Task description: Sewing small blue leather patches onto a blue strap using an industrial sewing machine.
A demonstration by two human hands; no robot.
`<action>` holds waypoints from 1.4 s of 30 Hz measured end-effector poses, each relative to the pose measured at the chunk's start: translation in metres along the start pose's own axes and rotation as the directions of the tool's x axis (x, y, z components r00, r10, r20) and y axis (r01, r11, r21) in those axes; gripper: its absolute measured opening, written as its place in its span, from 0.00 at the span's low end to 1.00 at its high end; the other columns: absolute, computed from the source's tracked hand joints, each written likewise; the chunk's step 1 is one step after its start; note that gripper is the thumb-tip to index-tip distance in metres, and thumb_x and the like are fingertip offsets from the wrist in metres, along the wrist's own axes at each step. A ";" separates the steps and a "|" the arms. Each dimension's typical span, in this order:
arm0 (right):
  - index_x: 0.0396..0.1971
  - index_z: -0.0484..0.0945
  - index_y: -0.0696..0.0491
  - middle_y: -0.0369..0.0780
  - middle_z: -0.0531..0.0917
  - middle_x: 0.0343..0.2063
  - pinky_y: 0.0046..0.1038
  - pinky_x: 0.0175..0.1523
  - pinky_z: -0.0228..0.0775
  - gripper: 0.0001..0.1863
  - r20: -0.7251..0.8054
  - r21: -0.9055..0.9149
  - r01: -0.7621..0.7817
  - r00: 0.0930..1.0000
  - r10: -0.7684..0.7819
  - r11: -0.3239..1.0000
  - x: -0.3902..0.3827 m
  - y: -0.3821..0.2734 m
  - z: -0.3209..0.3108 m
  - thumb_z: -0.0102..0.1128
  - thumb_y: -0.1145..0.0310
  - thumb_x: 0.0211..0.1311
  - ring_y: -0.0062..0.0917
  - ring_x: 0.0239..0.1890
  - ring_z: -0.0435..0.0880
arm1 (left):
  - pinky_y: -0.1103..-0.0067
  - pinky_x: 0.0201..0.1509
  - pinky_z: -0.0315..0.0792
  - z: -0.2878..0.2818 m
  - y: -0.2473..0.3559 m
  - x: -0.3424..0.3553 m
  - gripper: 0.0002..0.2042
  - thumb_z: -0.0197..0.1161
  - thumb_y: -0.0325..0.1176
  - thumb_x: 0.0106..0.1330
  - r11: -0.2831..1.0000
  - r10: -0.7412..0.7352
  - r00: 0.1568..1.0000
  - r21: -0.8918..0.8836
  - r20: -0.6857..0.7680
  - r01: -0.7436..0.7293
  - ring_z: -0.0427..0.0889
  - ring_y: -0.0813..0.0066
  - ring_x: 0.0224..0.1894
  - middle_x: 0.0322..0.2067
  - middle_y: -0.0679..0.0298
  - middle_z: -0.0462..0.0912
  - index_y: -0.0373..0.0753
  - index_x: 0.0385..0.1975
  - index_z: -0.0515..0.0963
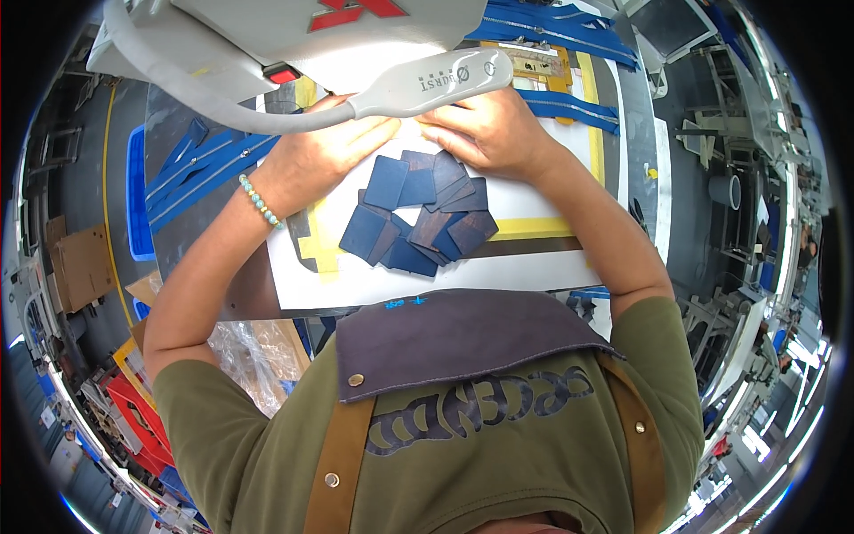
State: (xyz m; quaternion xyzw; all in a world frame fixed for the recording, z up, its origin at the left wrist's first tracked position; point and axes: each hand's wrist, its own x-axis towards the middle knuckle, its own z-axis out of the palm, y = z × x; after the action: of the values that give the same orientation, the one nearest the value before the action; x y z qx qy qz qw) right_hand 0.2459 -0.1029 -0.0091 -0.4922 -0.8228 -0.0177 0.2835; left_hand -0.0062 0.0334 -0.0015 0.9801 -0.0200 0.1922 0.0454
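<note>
Under the sewing machine head (365, 49), my left hand (325, 151) comes in from the left, a bead bracelet at its wrist. Its fingers are drawn together by the lit stitching area, their tips partly behind the grey lamp (427, 84). My right hand (494, 129) faces it from the right, thumb and fingers bent inward, also partly covered by the lamp. What lies between the fingertips is hidden or too small to make out. Just below both hands is a loose, overlapping pile of small dark blue leather-like pieces (414, 218) on a white sheet (347, 289).
Blue zipper strips (200, 173) lie left of the machine; more zipper strips (569, 31) lie at the far right. Yellow tape (534, 229) edges the white sheet. A blue bin (138, 196) stands by the table's left edge, with a cardboard box (82, 271) beyond on the floor.
</note>
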 end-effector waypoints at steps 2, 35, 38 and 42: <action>0.43 0.89 0.50 0.37 0.87 0.46 0.37 0.60 0.73 0.13 0.000 0.007 -0.001 1.000 0.001 1.000 0.000 0.001 -0.001 0.68 0.63 0.61 0.35 0.54 0.81 | 0.70 0.59 0.79 -0.002 -0.001 0.002 0.20 0.65 0.24 0.57 0.999 0.016 1.000 0.031 0.014 -0.016 0.83 0.62 0.53 0.50 0.61 0.87 0.40 0.53 0.84; 0.44 0.88 0.48 0.34 0.89 0.38 0.32 0.51 0.82 0.13 -0.098 -0.329 0.216 0.960 -0.261 0.919 0.018 -0.005 -0.009 0.70 0.70 0.58 0.30 0.44 0.87 | 0.72 0.50 0.81 0.006 0.008 -0.010 0.18 0.70 0.30 0.65 0.998 -0.059 0.994 0.001 -0.089 0.059 0.89 0.66 0.45 0.50 0.61 0.89 0.39 0.55 0.85; 0.41 0.88 0.47 0.32 0.89 0.37 0.29 0.45 0.84 0.10 -0.062 -0.318 0.243 0.959 -0.276 0.917 0.021 -0.003 -0.002 0.69 0.70 0.58 0.28 0.40 0.88 | 0.72 0.58 0.82 0.002 0.011 -0.006 0.15 0.68 0.30 0.66 0.997 -0.070 0.995 0.014 -0.075 0.071 0.88 0.67 0.52 0.50 0.62 0.90 0.38 0.52 0.86; 0.38 0.87 0.46 0.31 0.88 0.36 0.29 0.44 0.84 0.08 -0.006 -0.369 0.277 0.954 -0.300 0.887 0.023 -0.003 -0.006 0.68 0.69 0.58 0.26 0.39 0.89 | 0.71 0.60 0.81 0.005 0.009 -0.005 0.17 0.67 0.28 0.64 0.998 -0.056 0.996 -0.011 -0.064 0.055 0.87 0.65 0.54 0.50 0.62 0.89 0.37 0.53 0.85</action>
State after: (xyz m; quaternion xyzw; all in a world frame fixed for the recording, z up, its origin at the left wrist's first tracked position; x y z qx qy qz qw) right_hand 0.2378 -0.0886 0.0079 -0.4076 -0.8598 -0.2270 0.2075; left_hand -0.0096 0.0244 -0.0069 0.9734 0.0078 0.2222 0.0556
